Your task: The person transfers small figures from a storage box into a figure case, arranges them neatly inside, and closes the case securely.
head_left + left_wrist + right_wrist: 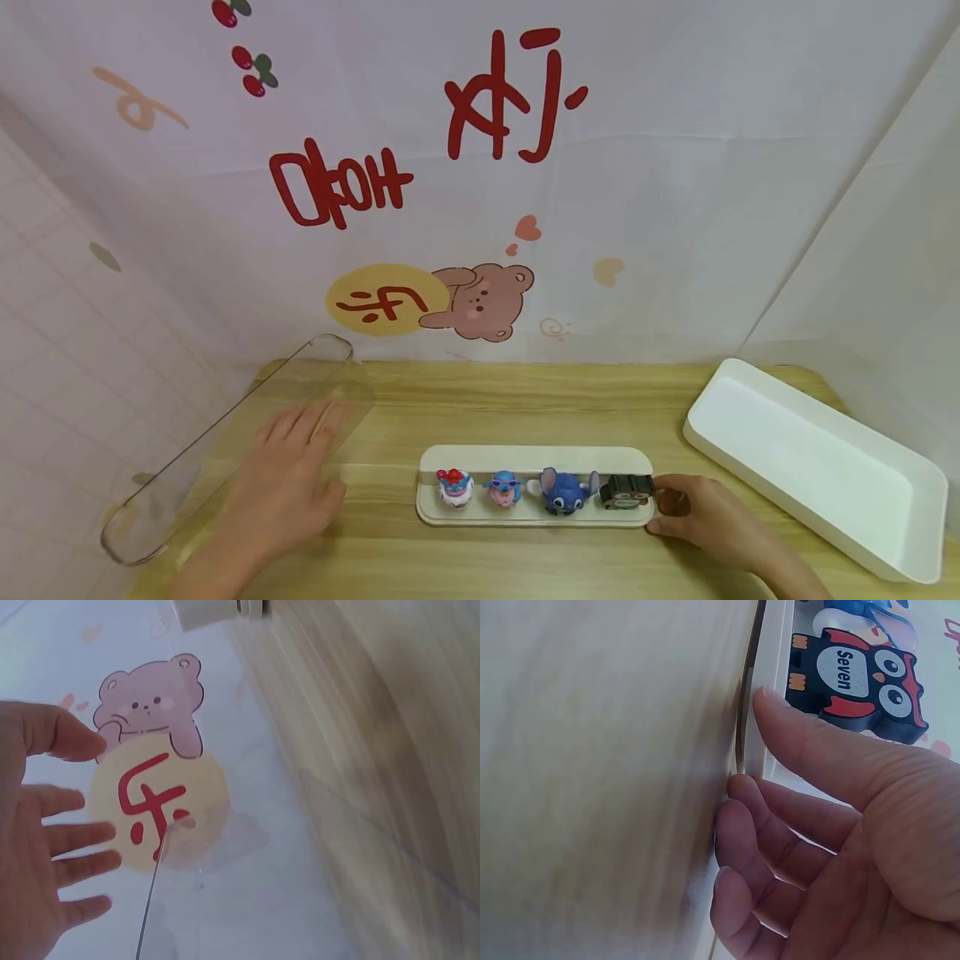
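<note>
My right hand [701,512] pinches the right end of a cream tray [525,457], thumb on its rim and the other fingers curled against its side. A row of small figures stands on the tray: a blue one with a red top and white base [454,488], a blue one in sunglasses [504,488], a big-eared blue one [566,492] and a black-and-red owl [847,679] marked "Seven". My left hand [288,483], fingers spread, is beside a clear plastic cover [303,367]; whether they touch I cannot tell.
A white open box [817,467] lies slantwise on the wooden table [525,400] at the right. A white cloth [675,208] printed with a bear and red characters hangs behind the table. The clear cover leans at the left edge.
</note>
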A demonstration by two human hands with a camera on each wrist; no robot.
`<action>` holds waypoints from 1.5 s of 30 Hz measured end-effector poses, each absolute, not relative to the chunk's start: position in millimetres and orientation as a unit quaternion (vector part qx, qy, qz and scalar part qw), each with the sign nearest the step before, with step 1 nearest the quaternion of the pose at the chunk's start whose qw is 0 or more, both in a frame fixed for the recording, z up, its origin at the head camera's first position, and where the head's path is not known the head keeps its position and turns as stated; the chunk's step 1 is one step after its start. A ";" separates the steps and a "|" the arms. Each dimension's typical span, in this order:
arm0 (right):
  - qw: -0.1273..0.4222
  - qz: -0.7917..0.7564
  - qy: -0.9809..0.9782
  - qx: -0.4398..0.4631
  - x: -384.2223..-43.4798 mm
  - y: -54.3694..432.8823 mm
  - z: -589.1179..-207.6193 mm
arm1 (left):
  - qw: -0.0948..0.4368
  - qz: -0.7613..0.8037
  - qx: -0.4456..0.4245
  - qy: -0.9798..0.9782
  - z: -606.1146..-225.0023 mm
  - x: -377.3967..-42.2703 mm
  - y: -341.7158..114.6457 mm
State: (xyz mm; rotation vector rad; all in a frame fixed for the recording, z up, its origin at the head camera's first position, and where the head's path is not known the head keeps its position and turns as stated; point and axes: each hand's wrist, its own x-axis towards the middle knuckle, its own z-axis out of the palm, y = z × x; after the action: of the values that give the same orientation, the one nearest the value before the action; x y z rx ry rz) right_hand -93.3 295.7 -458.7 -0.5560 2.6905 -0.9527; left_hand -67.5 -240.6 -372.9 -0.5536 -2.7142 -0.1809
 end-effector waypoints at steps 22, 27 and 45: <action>0.120 -0.326 0.918 -0.190 -91.7 296.3 -458.0 | 0.148 -0.047 0.023 -0.988 -360.9 -69.0 -300.3; 0.128 -0.334 0.915 -0.187 -92.2 296.2 -458.6 | 0.135 -0.051 0.028 -0.989 -363.1 -70.6 -303.0; 0.114 -0.329 0.918 -0.188 -90.7 295.0 -458.4 | 0.108 -0.068 0.068 -0.989 -371.4 -66.5 -315.1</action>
State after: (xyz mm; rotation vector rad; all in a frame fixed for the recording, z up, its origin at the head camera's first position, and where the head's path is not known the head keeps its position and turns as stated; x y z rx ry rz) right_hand -90.7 295.0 -458.4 -0.5524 2.6927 -0.9634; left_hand -66.5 -315.1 -371.4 0.1999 -2.9111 -0.2009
